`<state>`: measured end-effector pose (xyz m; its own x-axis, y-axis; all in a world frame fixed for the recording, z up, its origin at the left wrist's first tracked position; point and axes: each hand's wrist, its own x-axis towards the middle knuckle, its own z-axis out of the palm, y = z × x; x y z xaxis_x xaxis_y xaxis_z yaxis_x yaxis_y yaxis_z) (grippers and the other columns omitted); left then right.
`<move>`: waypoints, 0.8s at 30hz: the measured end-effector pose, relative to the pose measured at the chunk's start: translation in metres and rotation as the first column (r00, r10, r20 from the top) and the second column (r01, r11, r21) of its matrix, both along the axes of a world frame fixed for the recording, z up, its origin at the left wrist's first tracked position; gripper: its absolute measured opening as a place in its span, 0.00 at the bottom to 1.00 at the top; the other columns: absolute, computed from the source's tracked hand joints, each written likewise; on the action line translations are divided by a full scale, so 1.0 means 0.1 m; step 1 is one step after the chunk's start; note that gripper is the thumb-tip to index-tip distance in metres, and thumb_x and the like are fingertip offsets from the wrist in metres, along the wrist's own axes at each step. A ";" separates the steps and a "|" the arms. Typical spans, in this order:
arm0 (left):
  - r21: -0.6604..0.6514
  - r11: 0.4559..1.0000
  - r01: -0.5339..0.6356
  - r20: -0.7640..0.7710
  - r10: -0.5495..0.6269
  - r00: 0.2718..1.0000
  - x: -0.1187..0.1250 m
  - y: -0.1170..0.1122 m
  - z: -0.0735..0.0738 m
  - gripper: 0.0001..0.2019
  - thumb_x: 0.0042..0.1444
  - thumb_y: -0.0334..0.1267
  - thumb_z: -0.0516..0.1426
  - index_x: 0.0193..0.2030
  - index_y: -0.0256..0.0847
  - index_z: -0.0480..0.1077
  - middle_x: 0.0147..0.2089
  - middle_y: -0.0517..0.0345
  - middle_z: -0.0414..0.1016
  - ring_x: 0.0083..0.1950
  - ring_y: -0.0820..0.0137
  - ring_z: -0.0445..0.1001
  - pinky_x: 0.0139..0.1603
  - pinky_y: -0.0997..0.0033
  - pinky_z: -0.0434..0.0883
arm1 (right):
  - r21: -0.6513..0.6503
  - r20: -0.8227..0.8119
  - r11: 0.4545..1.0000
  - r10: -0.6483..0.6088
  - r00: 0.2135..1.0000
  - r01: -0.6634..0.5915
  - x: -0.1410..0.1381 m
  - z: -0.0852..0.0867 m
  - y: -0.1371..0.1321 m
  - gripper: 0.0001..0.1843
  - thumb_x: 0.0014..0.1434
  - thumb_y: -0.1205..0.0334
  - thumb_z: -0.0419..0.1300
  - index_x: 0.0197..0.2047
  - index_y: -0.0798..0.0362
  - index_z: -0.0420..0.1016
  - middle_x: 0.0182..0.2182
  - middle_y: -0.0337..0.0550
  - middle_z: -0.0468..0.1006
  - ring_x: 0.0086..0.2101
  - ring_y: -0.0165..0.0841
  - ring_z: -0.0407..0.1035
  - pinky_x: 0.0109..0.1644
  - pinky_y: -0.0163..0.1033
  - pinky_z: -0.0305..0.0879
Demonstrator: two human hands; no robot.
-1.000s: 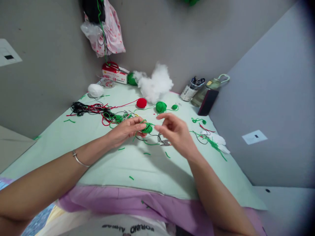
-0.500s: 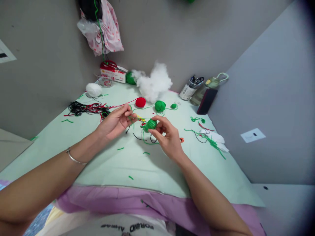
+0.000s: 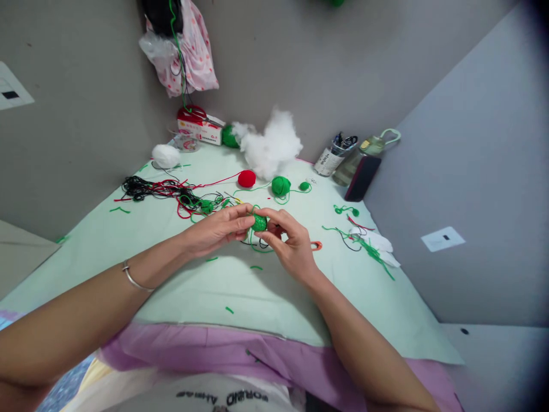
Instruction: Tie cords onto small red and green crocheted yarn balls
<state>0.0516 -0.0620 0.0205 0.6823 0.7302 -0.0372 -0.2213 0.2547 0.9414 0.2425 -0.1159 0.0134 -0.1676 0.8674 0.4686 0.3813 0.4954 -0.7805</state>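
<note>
Between both hands, just above the table, is a small green crocheted ball [image 3: 259, 223]. My right hand [image 3: 289, 237] pinches it from the right with thumb and fingertips. My left hand [image 3: 223, 229] closes its fingers on the ball's left side; anything else inside that hand is hidden. A green strand loops below the ball. Behind the hands lie a red yarn ball [image 3: 246, 178] and a green yarn ball [image 3: 281, 186]. An orange tool handle [image 3: 316, 246] shows just right of my right hand.
Tangled black and red yarn [image 3: 141, 187] lies at left, near a white yarn ball [image 3: 166, 155]. White stuffing [image 3: 274, 143] sits at the back. A pen cup [image 3: 330, 157], a bottle [image 3: 373, 143] and a phone [image 3: 362, 178] stand at back right. Green scraps [image 3: 371, 249] lie at right.
My left hand has moved right and down, from being raised apart with curled fingers to closing on the green crocheted ball. My right hand keeps its pinch and shifts slightly left.
</note>
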 end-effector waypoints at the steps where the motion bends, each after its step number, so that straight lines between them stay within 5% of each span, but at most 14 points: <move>1: 0.012 1.000 0.003 -0.018 -0.002 1.000 -0.01 0.00 0.01 0.18 0.52 0.48 0.68 0.44 0.40 0.74 0.41 0.57 0.71 0.36 0.73 0.68 0.34 0.75 0.65 | -0.018 -0.004 1.000 0.002 1.000 -0.002 0.00 0.01 0.00 0.19 0.63 0.63 0.64 0.57 0.46 0.77 0.31 0.37 0.68 0.31 0.29 0.62 0.35 0.36 0.63; 7: 0.152 0.982 -0.109 -0.059 0.119 0.991 0.00 0.01 -0.01 0.18 0.47 0.42 0.70 0.42 0.41 0.71 0.38 0.61 0.68 0.34 0.75 0.66 0.32 0.75 0.65 | -0.276 -0.192 0.960 -0.007 0.981 -0.047 0.12 0.10 0.05 0.27 0.57 0.61 0.67 0.59 0.51 0.72 0.30 0.34 0.65 0.29 0.27 0.61 0.34 0.35 0.61; 14: 0.274 0.960 -0.065 -0.120 0.101 0.988 -0.01 0.02 -0.05 0.26 0.49 0.38 0.69 0.55 0.45 0.70 0.45 0.57 0.74 0.44 0.68 0.74 0.42 0.69 0.72 | -0.498 -0.184 0.855 0.060 0.981 -0.146 0.16 0.07 0.12 0.15 0.56 0.57 0.66 0.45 0.55 0.79 0.23 0.31 0.62 0.24 0.23 0.53 0.27 0.33 0.50; 17: 0.300 0.950 -0.080 -0.135 0.126 0.983 -0.02 0.05 -0.08 0.30 0.49 0.39 0.69 0.59 0.46 0.69 0.46 0.55 0.76 0.46 0.66 0.74 0.44 0.67 0.73 | -0.533 -0.263 0.834 -0.006 0.965 -0.141 0.18 0.10 0.12 0.14 0.57 0.52 0.67 0.35 0.56 0.78 0.19 0.30 0.61 0.21 0.23 0.52 0.26 0.34 0.47; 24: 0.350 0.935 -0.049 -0.231 0.137 0.963 0.01 0.03 -0.11 0.23 0.53 0.44 0.67 0.55 0.44 0.75 0.42 0.57 0.75 0.37 0.71 0.72 0.41 0.68 0.72 | -0.481 -0.464 0.855 -0.063 0.884 -0.192 0.25 0.22 0.07 0.12 0.56 0.53 0.69 0.35 0.53 0.79 0.19 0.31 0.61 0.20 0.22 0.48 0.24 0.34 0.43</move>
